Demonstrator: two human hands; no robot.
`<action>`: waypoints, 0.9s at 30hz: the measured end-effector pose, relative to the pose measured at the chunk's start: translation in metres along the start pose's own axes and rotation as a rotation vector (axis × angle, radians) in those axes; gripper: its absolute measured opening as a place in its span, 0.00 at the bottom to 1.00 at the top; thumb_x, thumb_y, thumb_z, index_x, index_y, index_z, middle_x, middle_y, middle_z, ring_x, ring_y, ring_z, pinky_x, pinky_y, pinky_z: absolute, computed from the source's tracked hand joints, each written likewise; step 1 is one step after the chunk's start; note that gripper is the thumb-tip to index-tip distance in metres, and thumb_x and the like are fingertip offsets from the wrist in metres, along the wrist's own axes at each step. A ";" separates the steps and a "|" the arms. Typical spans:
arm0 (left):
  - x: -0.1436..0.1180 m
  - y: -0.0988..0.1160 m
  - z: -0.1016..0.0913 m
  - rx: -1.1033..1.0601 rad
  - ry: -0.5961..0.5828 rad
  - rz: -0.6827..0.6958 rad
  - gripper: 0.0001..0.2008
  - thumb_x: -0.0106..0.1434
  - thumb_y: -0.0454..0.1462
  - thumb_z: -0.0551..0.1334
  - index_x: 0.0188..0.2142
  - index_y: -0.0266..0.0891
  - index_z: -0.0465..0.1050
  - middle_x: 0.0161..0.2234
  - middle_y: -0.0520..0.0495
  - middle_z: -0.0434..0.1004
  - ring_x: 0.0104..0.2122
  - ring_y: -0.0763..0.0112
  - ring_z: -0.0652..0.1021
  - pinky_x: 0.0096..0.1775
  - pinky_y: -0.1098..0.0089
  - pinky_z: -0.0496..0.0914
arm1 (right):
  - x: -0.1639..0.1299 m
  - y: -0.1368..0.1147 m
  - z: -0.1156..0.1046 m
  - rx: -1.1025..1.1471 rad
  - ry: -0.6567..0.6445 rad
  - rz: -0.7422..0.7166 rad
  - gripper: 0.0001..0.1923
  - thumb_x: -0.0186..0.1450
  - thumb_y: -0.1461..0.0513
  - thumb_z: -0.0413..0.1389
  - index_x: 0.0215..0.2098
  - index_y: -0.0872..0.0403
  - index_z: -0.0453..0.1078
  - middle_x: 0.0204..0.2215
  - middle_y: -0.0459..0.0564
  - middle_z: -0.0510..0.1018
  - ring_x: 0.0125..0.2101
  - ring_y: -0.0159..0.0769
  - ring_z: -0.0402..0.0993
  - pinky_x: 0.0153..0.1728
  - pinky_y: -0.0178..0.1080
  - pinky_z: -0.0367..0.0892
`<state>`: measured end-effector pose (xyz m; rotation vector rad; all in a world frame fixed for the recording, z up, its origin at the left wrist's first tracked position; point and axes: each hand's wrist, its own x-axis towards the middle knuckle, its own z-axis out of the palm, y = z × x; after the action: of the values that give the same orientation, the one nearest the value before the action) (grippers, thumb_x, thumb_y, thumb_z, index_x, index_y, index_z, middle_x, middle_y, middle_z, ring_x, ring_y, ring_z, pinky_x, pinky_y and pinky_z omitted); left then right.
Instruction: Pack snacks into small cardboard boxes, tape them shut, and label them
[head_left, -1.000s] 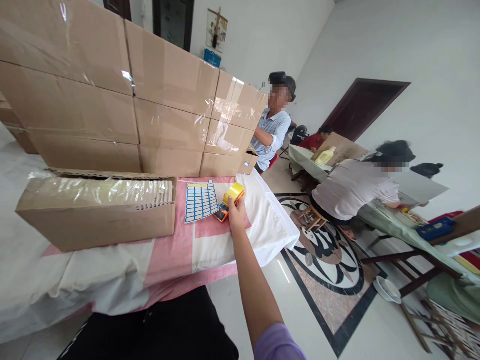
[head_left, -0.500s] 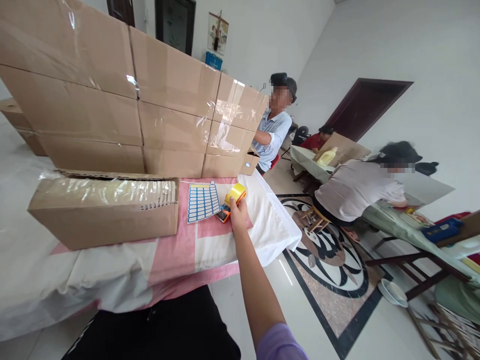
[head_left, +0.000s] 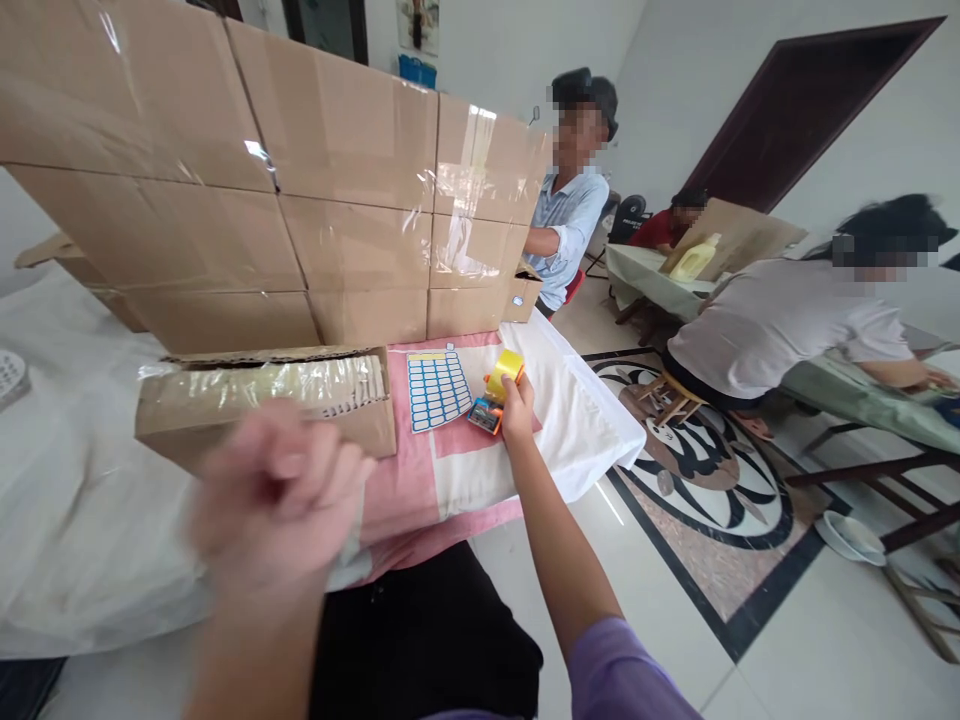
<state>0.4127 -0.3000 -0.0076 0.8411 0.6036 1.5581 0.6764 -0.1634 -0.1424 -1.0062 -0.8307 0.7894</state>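
Note:
My right hand [head_left: 519, 410] is closed around a tape dispenser [head_left: 487, 414] with an orange and blue body and a yellow roll of tape on it, at the table's right end. A sheet of blue-edged labels [head_left: 439, 392] lies on the cloth just left of the dispenser. In the foreground, my left hand [head_left: 281, 500] is raised and smeared by motion; its fingers look curled, but what they hold, if anything, cannot be made out. Behind it lies a long cardboard box [head_left: 169, 422], its top side covered by shiny clear plastic.
Stacked, taped cardboard boxes [head_left: 360, 240] form a wall along the table's back. A person in a light blue shirt [head_left: 574, 225] is behind their right end. Other people work at tables to the right, one on a wooden stool [head_left: 667, 395]. A basin [head_left: 851, 535] is on the floor.
My left hand has come into view at the lower left. My right hand still grips the tape dispenser, which is now tilted more upright. The camera view has shifted.

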 end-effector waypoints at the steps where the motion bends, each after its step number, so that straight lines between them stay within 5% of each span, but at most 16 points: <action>1: 0.003 -0.014 0.005 -0.045 -0.041 0.012 0.24 0.69 0.47 0.56 0.18 0.41 0.60 0.11 0.58 0.44 0.13 0.80 0.49 0.19 0.75 0.53 | 0.000 -0.002 0.001 0.008 -0.003 0.003 0.16 0.62 0.52 0.60 0.45 0.51 0.70 0.33 0.47 0.83 0.33 0.39 0.82 0.33 0.38 0.76; 3: 0.013 -0.049 0.013 0.015 -0.063 0.009 0.22 0.61 0.46 0.64 0.17 0.42 0.59 0.11 0.59 0.45 0.13 0.79 0.48 0.19 0.73 0.50 | -0.001 -0.005 0.002 0.023 -0.012 0.010 0.16 0.62 0.52 0.61 0.43 0.51 0.70 0.32 0.47 0.83 0.32 0.38 0.81 0.33 0.38 0.76; 7: 0.039 -0.111 0.022 0.622 -0.151 -0.058 0.08 0.61 0.44 0.65 0.32 0.42 0.78 0.18 0.56 0.63 0.20 0.74 0.64 0.25 0.71 0.57 | -0.003 -0.010 0.003 0.062 -0.047 0.023 0.18 0.64 0.48 0.59 0.42 0.52 0.71 0.30 0.48 0.83 0.29 0.38 0.81 0.31 0.39 0.76; 10: 0.060 -0.141 0.027 0.881 -0.218 -0.120 0.16 0.64 0.43 0.63 0.48 0.40 0.80 0.19 0.55 0.67 0.23 0.69 0.71 0.29 0.70 0.61 | -0.006 -0.010 0.002 0.071 -0.080 -0.004 0.22 0.66 0.43 0.56 0.40 0.53 0.72 0.29 0.49 0.82 0.28 0.39 0.80 0.31 0.41 0.77; 13: 0.072 -0.161 0.030 0.966 -0.237 -0.138 0.11 0.63 0.41 0.64 0.41 0.39 0.83 0.24 0.50 0.77 0.28 0.66 0.76 0.33 0.69 0.65 | -0.008 -0.009 -0.001 0.005 -0.087 -0.032 0.26 0.68 0.39 0.52 0.36 0.52 0.73 0.26 0.49 0.80 0.27 0.40 0.79 0.30 0.42 0.77; 21: 0.057 -0.167 0.030 0.936 -0.169 -0.068 0.12 0.67 0.42 0.61 0.35 0.41 0.84 0.23 0.51 0.76 0.25 0.69 0.72 0.30 0.69 0.62 | -0.012 -0.010 -0.001 -0.194 -0.033 -0.143 0.25 0.70 0.40 0.51 0.32 0.50 0.71 0.25 0.47 0.76 0.29 0.39 0.75 0.29 0.38 0.71; 27: 0.046 -0.160 0.036 0.733 -0.172 -0.099 0.06 0.62 0.38 0.66 0.31 0.43 0.83 0.36 0.46 0.83 0.40 0.63 0.79 0.45 0.65 0.71 | -0.019 -0.012 -0.005 -0.235 0.029 -0.182 0.25 0.71 0.41 0.49 0.31 0.50 0.71 0.23 0.45 0.73 0.25 0.37 0.71 0.26 0.38 0.67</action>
<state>0.5369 -0.2319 -0.1022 1.4467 1.0966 1.1503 0.6739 -0.1855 -0.1365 -1.1280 -0.9904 0.5289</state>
